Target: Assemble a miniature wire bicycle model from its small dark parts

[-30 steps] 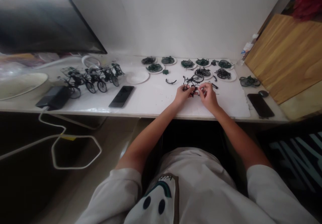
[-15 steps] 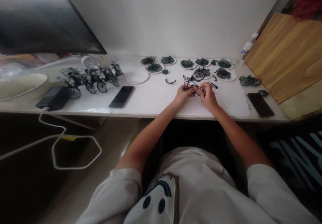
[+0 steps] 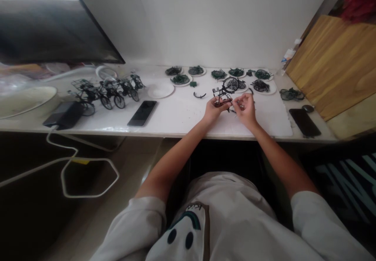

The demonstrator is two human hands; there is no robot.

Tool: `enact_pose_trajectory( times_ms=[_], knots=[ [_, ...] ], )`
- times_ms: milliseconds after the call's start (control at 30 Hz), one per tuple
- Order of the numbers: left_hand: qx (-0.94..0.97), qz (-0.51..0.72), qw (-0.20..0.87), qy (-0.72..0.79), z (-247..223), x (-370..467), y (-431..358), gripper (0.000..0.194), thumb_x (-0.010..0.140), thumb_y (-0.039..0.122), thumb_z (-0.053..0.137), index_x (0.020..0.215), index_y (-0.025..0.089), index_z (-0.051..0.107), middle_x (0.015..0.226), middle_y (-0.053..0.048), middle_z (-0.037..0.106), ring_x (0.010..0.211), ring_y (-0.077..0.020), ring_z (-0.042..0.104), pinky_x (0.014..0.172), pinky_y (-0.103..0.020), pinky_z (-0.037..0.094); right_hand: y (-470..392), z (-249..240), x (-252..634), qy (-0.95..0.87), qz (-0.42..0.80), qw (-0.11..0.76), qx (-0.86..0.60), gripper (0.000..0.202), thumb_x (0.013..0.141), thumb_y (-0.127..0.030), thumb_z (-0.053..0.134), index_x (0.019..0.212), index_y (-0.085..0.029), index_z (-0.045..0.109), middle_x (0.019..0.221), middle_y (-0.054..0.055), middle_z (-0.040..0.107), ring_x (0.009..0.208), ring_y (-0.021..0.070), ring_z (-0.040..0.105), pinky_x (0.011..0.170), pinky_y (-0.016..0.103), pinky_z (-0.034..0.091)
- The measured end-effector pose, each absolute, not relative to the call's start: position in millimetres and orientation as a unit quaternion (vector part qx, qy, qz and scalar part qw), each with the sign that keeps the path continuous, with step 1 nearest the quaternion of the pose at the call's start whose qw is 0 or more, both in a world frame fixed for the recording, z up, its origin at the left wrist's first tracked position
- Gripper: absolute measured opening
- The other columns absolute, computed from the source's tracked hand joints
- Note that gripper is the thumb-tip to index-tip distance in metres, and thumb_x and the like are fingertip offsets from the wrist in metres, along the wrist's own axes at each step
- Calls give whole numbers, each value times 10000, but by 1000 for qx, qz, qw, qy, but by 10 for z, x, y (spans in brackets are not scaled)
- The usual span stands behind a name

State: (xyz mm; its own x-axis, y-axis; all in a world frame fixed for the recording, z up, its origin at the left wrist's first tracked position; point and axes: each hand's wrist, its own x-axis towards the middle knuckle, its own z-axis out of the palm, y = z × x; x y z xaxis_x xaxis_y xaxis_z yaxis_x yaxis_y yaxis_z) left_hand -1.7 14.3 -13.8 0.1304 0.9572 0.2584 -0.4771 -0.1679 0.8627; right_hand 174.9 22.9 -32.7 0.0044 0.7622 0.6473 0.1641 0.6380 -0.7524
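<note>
Currently, in the head view, the person's left hand [image 3: 214, 110] is closed around the lower part of a black model bicycle [image 3: 230, 85], tilted above the white sheet [image 3: 270, 116], near the front edge of the desk [image 3: 324, 134]. The right hand [image 3: 246, 110] has its thumb and fingers drawn close together beside the bicycle's low end; whether they pinch a small part cannot be told. A curved black piece [image 3: 199, 96] lies left of the bicycle. Plates of dark parts [image 3: 180, 80] line the back edge, while finished-looking bicycles [image 3: 119, 92] stand toward the left end, beyond a phone [image 3: 142, 113].
</note>
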Motion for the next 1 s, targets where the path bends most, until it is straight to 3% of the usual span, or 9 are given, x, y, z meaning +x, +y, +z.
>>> enact_pose_trajectory(
  times_ms=[267,400,500,700,1000],
  knots=[
    [494,637,519,283,-174,25,170,600,626,469,1067,807,226,550,815,-24,760,996,-244,819,828,-327,618,245,-337,1763,-657,278,618,-331,478,974,-597,788,1169,-338,438,1023,-1,657,742,146,642,564,271,487],
    [506,637,508,284,-175,43,155,582,637,465,1057,783,229,545,781,-8,716,1037,-242,809,830,-314,608,254,-354,1770,-656,274,616,-338,488,974,-611,781,1188,-337,438,1045,8,661,737,144,639,559,271,484],
    [514,628,496,310,-151,45,119,534,669,467,1041,788,228,579,813,-17,729,1011,-221,792,836,-306,606,261,-359,1770,-659,268,614,-343,509,978,-631,763,1244,-343,438,1050,16,663,753,154,652,566,281,503],
    [510,619,501,327,-140,46,95,438,705,393,1019,982,183,754,1016,-75,805,934,-195,775,911,-338,625,258,-347,1767,-654,259,609,-366,539,955,-664,766,1236,-334,444,1025,17,672,740,159,666,547,285,507],
    [520,613,483,348,-159,39,113,322,754,309,980,981,180,793,1015,-79,810,888,-191,753,878,-333,601,311,-380,1793,-650,264,612,-366,569,923,-678,800,1178,-321,438,1004,7,696,715,147,659,553,274,504]
  ],
)
